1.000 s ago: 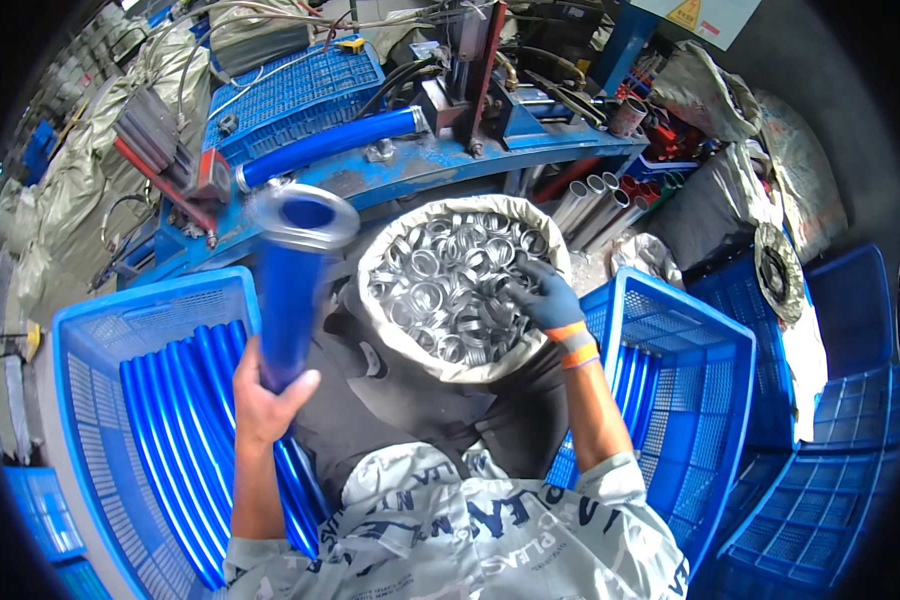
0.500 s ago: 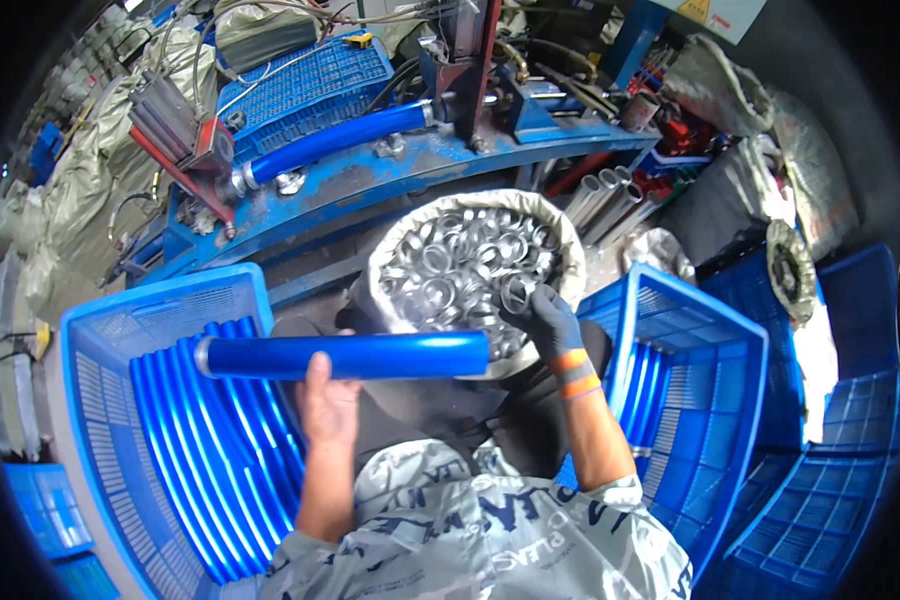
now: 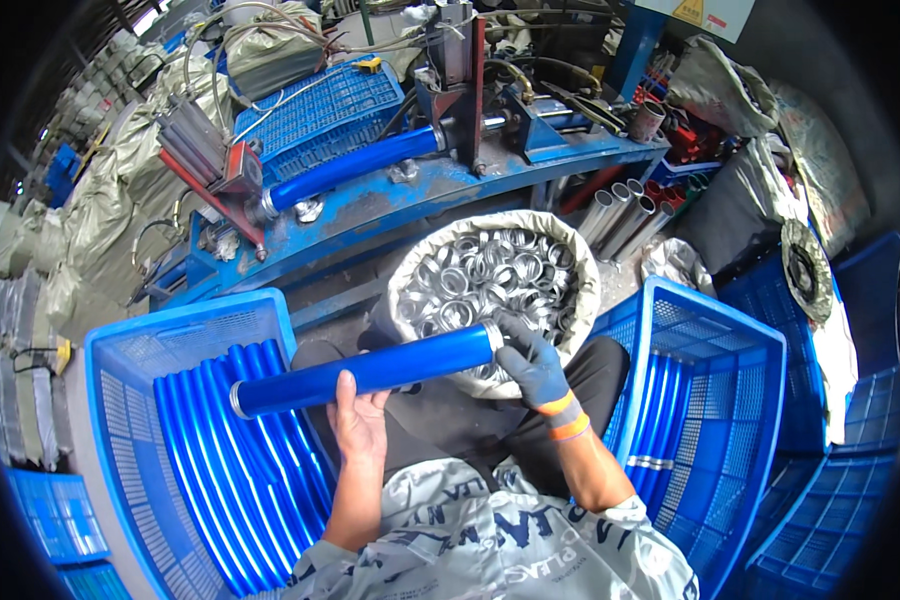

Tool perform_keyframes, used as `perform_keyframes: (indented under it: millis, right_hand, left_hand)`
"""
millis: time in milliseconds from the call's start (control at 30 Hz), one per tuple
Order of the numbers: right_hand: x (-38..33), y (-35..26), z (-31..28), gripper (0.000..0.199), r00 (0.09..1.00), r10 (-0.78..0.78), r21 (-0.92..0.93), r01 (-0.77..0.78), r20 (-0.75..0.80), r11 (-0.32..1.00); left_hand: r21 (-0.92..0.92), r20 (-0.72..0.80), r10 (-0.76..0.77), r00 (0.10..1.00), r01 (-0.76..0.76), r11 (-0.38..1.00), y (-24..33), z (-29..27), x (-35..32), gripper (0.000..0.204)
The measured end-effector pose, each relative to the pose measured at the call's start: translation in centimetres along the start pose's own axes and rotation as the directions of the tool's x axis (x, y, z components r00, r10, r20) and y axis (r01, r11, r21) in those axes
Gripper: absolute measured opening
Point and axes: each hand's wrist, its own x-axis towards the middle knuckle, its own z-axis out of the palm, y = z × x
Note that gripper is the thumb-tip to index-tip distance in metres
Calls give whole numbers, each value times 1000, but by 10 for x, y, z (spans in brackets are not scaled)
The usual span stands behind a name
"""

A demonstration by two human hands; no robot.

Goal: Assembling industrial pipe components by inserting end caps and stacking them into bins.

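Note:
My bare left hand (image 3: pixel 360 422) grips a blue tube (image 3: pixel 370 368) from below and holds it nearly level across my lap. My right hand (image 3: pixel 532 362), in a grey glove with an orange cuff, is closed on the tube's right end, where a silver ring sits at the rim. Just behind the tube stands a white sack (image 3: pixel 410 280) full of shiny metal rings (image 3: pixel 490 275).
The blue crate (image 3: pixel 120 350) at my left holds several blue tubes side by side. The blue crate (image 3: pixel 740 340) at my right has a few tubes in it. A blue machine bench (image 3: pixel 390 205) with another blue tube clamped on it runs across the back. Grey sacks are stacked far left.
The tube went from upright in my left hand to lying level. My right hand left the sack of rings and came to the tube's right end.

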Motion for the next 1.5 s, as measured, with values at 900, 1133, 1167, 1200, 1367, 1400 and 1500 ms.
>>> perform_keyframes:
  millis: [900,1133,1167,1200,1367,1400,1500]
  right_hand:
    - [142,13,6,73,967,-183,-412,242,178,879]
    - [347,-43,100,76,897,-327,-782,424,296,457]
    - [379,-39,104,74,854,-399,-862,449,335,236]
    - [394,-34,149,68,831,-420,-916,400,366,-6]
    - [512,-3,131,27,727,-592,-900,80,347,-429]
    - [520,2,147,27,795,-534,-919,70,287,-389]
    - [524,-1,141,25,845,-473,-891,10,251,-455]
  left_hand:
    - [-216,-38,-43,998,34,976,18,-33,69,73]
    - [-273,31,64,997,-54,960,91,-79,63,70]
    - [-277,5,69,998,-65,959,95,-88,60,69]
    - [-243,-12,126,992,-125,962,116,-111,45,69]
    - [-202,-208,156,966,-198,959,141,-143,8,61]
    - [-173,-261,193,946,-243,955,148,-156,-5,61]
    - [-132,-312,249,917,-302,944,155,-163,-11,56]
